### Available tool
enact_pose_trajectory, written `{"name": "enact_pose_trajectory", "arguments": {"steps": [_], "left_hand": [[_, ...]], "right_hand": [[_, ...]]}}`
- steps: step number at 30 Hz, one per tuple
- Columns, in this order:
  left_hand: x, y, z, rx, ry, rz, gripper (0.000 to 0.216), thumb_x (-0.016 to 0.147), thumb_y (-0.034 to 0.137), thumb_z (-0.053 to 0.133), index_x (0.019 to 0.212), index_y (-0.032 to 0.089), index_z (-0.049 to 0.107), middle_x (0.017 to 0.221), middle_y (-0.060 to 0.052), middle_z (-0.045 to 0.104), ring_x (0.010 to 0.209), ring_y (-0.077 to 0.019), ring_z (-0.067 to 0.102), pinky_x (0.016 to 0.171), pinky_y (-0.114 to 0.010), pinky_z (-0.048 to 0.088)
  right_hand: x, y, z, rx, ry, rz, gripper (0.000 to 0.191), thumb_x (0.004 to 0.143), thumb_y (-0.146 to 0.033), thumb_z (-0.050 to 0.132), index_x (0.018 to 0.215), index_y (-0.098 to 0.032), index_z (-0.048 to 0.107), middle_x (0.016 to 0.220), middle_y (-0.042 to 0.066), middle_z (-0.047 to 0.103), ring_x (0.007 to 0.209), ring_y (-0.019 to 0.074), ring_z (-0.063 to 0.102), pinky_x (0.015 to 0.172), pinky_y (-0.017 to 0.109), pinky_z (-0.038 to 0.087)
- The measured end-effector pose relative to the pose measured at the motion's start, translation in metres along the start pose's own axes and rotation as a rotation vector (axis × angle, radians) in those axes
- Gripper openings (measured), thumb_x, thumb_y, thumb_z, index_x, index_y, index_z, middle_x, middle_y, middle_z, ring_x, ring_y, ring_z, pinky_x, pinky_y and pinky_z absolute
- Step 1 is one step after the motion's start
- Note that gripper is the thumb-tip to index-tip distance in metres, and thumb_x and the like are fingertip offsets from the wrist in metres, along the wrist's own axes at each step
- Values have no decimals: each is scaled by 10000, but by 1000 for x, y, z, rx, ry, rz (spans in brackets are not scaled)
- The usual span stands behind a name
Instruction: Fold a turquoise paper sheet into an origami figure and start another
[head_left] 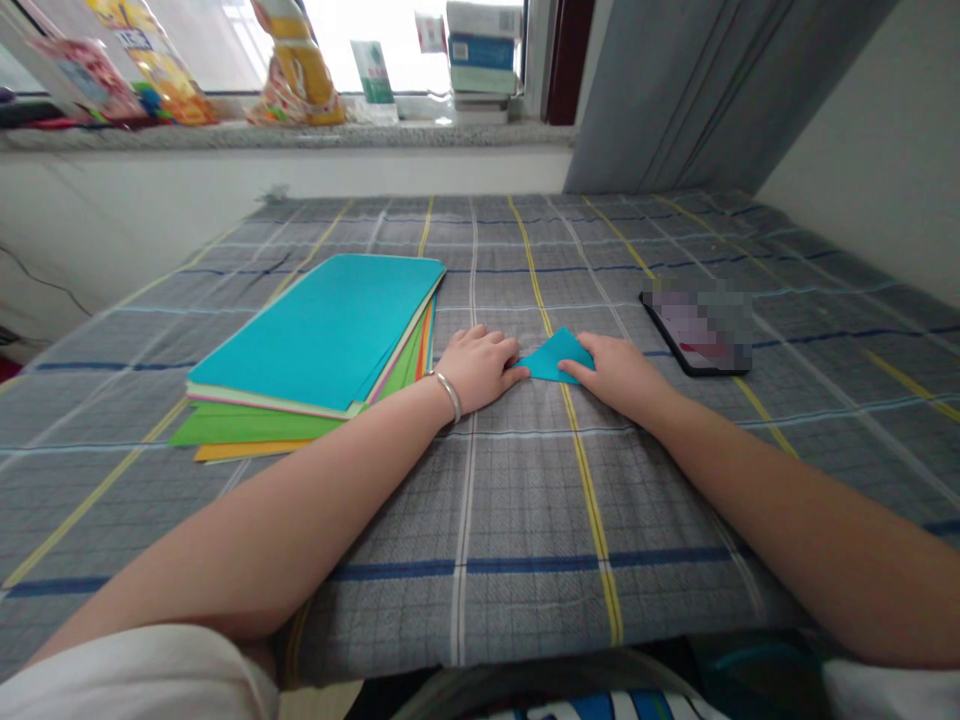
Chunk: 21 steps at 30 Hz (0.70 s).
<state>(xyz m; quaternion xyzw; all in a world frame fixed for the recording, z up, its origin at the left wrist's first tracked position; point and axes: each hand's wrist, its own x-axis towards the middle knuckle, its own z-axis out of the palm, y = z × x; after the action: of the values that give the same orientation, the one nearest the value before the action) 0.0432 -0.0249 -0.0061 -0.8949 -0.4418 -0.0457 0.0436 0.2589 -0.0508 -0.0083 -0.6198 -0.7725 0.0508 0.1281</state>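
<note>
A small piece of blue paper (pixel 553 357), folded into a triangle, lies on the checked cloth between my two hands. My left hand (pixel 480 368), with a silver bangle at the wrist, rests palm down; its thumb and curled fingers hold the paper's left corner. On the other side, my right hand (pixel 619 372) grips the right part of the triangle, thumb toward me and fingers at the far edge. The parts of the paper under the fingers are hidden. Left of my left hand lies a stack of coloured paper (pixel 322 325), blue on top, with green and orange sheets sticking out.
A phone (pixel 697 330) with a blurred screen lies to the right. Grey checked cloth (pixel 525 500) covers the surface. Behind it, the windowsill (pixel 405 135) carries a yellow bottle (pixel 300 75), snack bags and stacked boxes (pixel 484 50). A grey curtain (pixel 697 90) hangs at the back right.
</note>
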Motion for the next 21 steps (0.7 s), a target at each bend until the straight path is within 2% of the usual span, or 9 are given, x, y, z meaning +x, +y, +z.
{"name": "enact_pose_trajectory", "arguments": {"steps": [7, 15, 21], "left_hand": [[-1, 1, 1, 29, 28, 38, 420, 983, 506, 410, 965, 157, 643, 993, -115, 676, 995, -281, 573, 838, -393, 416], [0, 9, -6, 23, -32, -67, 356, 948, 494, 487, 974, 182, 654, 1036, -108, 681, 1054, -309, 567, 862, -431, 423], [0, 5, -13, -15, -90, -115, 260, 926, 419, 525, 951, 201, 665, 1040, -86, 693, 1068, -295, 560, 894, -425, 419]], "right_hand": [[1, 1, 3, -10, 5, -5, 214, 905, -379, 554, 927, -175, 614, 977, 130, 713, 900, 289, 651, 724, 360, 442], [1, -1, 1, -10, 0, -2, 188, 896, -367, 572, 912, -182, 604, 938, 119, 706, 859, 267, 647, 700, 344, 436], [0, -2, -1, 24, -23, 16, 185, 894, -357, 577, 927, -176, 598, 958, 123, 701, 884, 273, 646, 749, 362, 458]]}}
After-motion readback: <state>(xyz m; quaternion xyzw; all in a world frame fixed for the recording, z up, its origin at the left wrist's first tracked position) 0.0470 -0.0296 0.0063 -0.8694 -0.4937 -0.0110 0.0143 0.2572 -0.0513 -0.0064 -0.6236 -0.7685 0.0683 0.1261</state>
